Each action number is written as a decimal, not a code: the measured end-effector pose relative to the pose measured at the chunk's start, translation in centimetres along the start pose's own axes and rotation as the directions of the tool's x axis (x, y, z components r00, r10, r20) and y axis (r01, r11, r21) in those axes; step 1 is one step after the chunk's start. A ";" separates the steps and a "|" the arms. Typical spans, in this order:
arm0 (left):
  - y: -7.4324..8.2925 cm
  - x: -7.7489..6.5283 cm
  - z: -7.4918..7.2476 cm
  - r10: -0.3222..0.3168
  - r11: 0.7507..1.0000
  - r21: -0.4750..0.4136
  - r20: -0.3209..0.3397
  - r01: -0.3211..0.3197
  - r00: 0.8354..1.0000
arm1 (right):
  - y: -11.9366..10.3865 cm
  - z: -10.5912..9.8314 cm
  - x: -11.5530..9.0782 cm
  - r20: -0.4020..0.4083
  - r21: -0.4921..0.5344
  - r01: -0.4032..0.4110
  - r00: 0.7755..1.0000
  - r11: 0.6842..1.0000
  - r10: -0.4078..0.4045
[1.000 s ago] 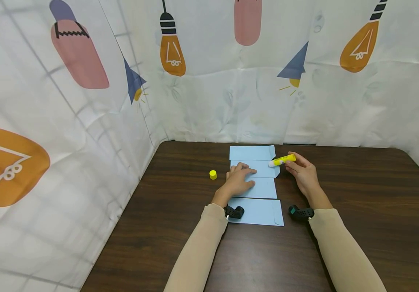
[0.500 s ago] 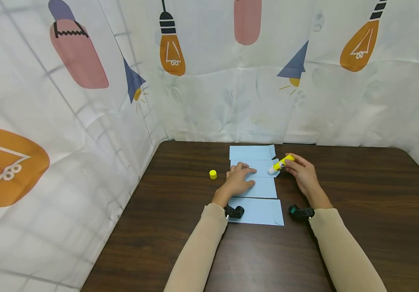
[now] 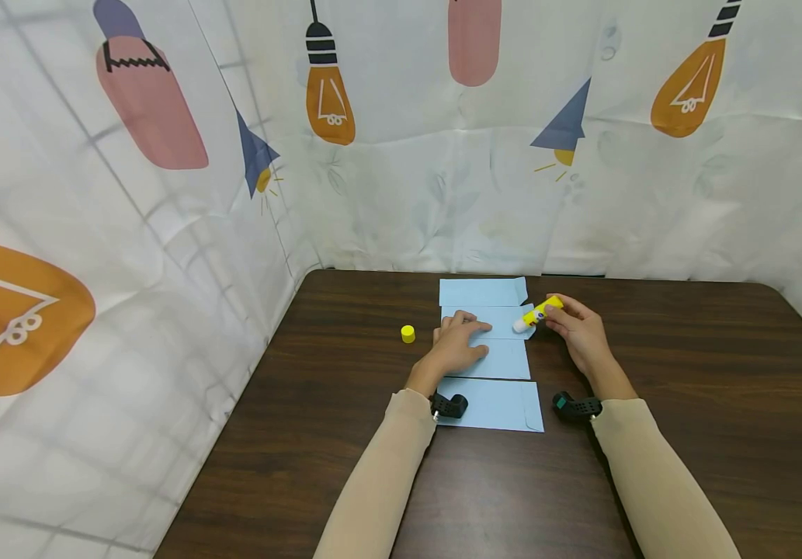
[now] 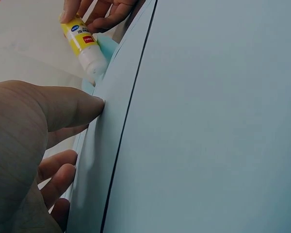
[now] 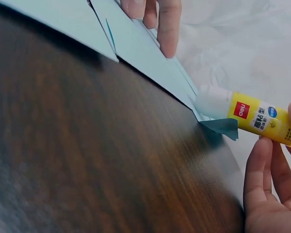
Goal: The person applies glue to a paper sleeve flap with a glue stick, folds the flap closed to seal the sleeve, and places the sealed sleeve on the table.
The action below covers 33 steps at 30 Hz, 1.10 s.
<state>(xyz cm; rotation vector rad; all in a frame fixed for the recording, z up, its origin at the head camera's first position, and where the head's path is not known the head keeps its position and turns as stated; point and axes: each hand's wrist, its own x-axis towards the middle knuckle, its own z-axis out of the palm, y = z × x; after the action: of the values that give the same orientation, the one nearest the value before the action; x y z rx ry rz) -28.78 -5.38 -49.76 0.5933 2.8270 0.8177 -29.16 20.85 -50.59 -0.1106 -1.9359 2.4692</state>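
My right hand (image 3: 581, 335) pinches a yellow and white glue stick (image 3: 539, 314) between thumb and fingers. Its white tip points down and left, right at the side flap (image 5: 222, 127) of a light blue envelope (image 3: 501, 318), the second from the back. My left hand (image 3: 453, 346) rests with fingers spread over this envelope and the one in front of it (image 3: 508, 359). In the left wrist view its thumb (image 4: 77, 104) presses on blue paper. The glue stick's yellow cap (image 3: 407, 335) stands on the table, left of the envelopes.
Another blue envelope (image 3: 482, 292) lies at the back of the column, and one more (image 3: 505, 405) at the front, partly under the left wrist's black strap device (image 3: 449, 405). The dark wooden table (image 3: 708, 404) meets a patterned white curtain (image 3: 401, 210) behind and at left.
The glue stick's tip has moved toward me along the envelope's flap, and the stick is tilted more steeply. From half a second ago to now little differs. My left hand stays in place.
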 end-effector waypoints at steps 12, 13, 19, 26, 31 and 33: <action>0.1 0.0 -0.1 -0.001 1.000 0.002 0.003 0.001 1.000 | -0.1 0.0 0.1 -0.035 0.045 -0.013 0.999 0.999 0.015; 0.1 0.0 -0.1 -0.001 1.000 0.001 0.003 0.001 1.000 | -0.2 0.0 0.1 -0.039 0.044 -0.017 0.999 0.999 0.019; 0.2 -0.1 -0.1 -0.004 1.000 -0.001 0.000 0.004 1.000 | -0.2 -0.1 0.1 -0.038 0.042 -0.026 0.999 0.999 0.027; 0.2 -0.1 0.0 -0.005 1.000 0.000 0.001 0.005 1.000 | -0.1 -0.1 0.1 -0.032 0.050 -0.023 0.999 0.998 0.024; 0.2 -0.1 0.0 -0.004 1.000 0.002 0.002 0.004 1.000 | -0.2 -0.1 -0.1 -0.024 0.060 -0.010 1.000 0.998 0.012; 0.2 -0.1 0.0 -0.004 1.000 0.000 0.001 0.004 1.000 | -0.2 -0.1 -0.2 -0.017 0.065 -0.008 1.000 0.998 0.009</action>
<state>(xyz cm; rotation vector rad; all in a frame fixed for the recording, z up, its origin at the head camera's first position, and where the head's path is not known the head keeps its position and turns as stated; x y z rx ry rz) -28.61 -5.27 -49.62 0.5883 2.8262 0.8158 -29.00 20.97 -50.36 -0.1390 -1.8510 2.5243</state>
